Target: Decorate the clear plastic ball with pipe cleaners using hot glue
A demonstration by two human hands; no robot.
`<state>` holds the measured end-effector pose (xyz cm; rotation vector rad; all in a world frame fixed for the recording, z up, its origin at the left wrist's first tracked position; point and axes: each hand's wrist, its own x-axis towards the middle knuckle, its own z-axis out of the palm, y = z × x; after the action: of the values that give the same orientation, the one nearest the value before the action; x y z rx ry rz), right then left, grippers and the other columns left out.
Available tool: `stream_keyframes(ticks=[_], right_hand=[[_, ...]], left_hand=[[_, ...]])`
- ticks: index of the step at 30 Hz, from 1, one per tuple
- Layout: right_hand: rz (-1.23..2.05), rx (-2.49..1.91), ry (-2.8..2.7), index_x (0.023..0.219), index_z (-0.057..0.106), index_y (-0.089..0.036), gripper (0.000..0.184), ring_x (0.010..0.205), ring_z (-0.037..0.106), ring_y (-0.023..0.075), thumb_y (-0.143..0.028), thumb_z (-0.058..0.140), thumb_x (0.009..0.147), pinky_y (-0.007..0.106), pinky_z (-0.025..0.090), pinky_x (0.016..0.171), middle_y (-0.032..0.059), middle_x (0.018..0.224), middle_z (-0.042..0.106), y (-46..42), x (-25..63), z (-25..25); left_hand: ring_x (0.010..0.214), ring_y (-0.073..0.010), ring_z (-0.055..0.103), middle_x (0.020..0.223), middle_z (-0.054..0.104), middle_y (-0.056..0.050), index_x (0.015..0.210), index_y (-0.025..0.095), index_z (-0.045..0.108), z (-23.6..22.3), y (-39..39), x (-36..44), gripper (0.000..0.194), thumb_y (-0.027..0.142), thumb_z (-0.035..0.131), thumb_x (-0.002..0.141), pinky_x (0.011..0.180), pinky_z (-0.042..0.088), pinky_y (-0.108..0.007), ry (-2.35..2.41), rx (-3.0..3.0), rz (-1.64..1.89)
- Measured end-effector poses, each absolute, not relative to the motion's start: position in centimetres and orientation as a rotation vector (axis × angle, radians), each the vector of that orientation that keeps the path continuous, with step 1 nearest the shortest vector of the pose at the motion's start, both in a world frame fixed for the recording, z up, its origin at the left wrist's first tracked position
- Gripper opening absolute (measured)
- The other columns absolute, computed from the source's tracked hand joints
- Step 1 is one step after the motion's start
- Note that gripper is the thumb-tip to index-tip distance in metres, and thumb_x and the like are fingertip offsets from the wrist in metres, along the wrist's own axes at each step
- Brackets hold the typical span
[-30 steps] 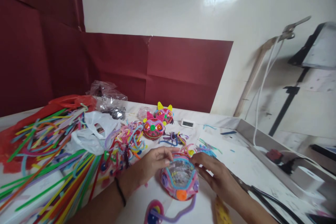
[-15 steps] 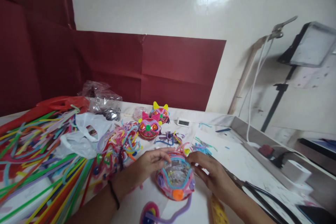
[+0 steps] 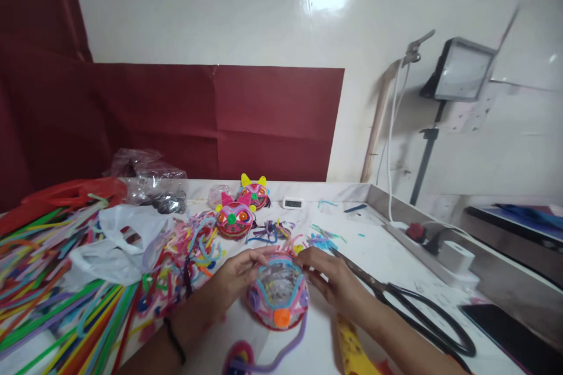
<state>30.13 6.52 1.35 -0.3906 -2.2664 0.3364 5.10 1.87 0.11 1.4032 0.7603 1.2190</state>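
A round clear-plastic craft face [image 3: 280, 285] sits in front of me, trimmed with blue and pink pipe cleaners, with an orange nose and purple side pieces. On its upper left rim, my left hand [image 3: 243, 271] grips with bent fingers. My right hand [image 3: 329, 274] pinches the upper right rim; what lies under its fingertips is hidden. A purple pipe cleaner [image 3: 291, 348] runs from below the face's right side to a pink, dark-centred piece [image 3: 238, 357] at the front edge. Beside my right forearm lies a yellow object [image 3: 350, 348], partly covered.
Pipe cleaners [image 3: 48, 258] and a white plastic bag [image 3: 118, 240] cover the left. Two finished-looking cat faces [image 3: 235, 218] stand behind, near a small digital display [image 3: 292, 203]. Black-handled scissors [image 3: 387, 290], a phone [image 3: 505, 328] and a power strip [image 3: 440, 263] are at right.
The view has swung to the right, so everything sits further left and more of the scissors and phone shows. Both hands keep their places on the craft face's rim.
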Motion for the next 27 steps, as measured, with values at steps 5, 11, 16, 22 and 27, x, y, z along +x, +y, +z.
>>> stream_keyframes(ticks=[5,11,16,22,27], right_hand=[[0.323,-0.41,-2.253,0.111,0.06,-0.021,0.019,0.088,0.065,0.0177,-0.019,0.044,0.1,0.03,0.052,0.076,0.0088,0.098,0.069,6.78,30.31,1.19],[0.333,-0.44,-2.232,0.109,0.062,-0.019,0.02,0.086,0.065,0.0175,-0.014,0.048,0.095,0.029,0.052,0.074,0.0088,0.098,0.07,7.04,30.52,0.87],[0.34,-0.442,-2.224,0.107,0.063,-0.017,0.021,0.084,0.065,0.0172,-0.01,0.05,0.092,0.028,0.052,0.071,0.0096,0.096,0.069,7.25,30.58,0.8],[0.338,-0.449,-2.219,0.105,0.064,-0.017,0.019,0.082,0.064,0.0159,-0.01,0.052,0.091,0.026,0.052,0.07,0.0083,0.095,0.069,7.1,30.54,1.07],[0.33,-0.43,-2.211,0.106,0.065,-0.017,0.02,0.082,0.065,0.0156,-0.011,0.052,0.092,0.026,0.052,0.07,0.0088,0.098,0.069,7.45,30.55,0.72]], left_hand=[[0.129,-0.0336,0.052,0.136,0.062,-0.013,0.087,0.021,0.069,0.61,1.74,5.63,0.035,0.05,0.081,0.072,0.109,0.037,-0.045,0.847,1.38,1.271],[0.133,-0.0336,0.048,0.142,0.056,-0.013,0.089,0.02,0.07,0.53,1.88,5.79,0.036,0.049,0.081,0.071,0.108,0.038,-0.041,0.909,1.395,1.296],[0.127,-0.0314,0.054,0.141,0.056,-0.011,0.093,0.02,0.07,0.1,2.14,5.56,0.032,0.046,0.078,0.076,0.106,0.041,-0.039,0.922,1.412,1.293],[0.129,-0.0296,0.052,0.138,0.059,-0.009,0.093,0.021,0.07,0.02,2.17,5.44,0.028,0.043,0.078,0.077,0.106,0.04,-0.036,0.908,1.431,1.303],[0.128,-0.0291,0.053,0.134,0.063,-0.008,0.093,0.021,0.07,0.02,2.37,5.44,0.028,0.041,0.08,0.076,0.106,0.04,-0.036,0.883,1.43,1.302]])
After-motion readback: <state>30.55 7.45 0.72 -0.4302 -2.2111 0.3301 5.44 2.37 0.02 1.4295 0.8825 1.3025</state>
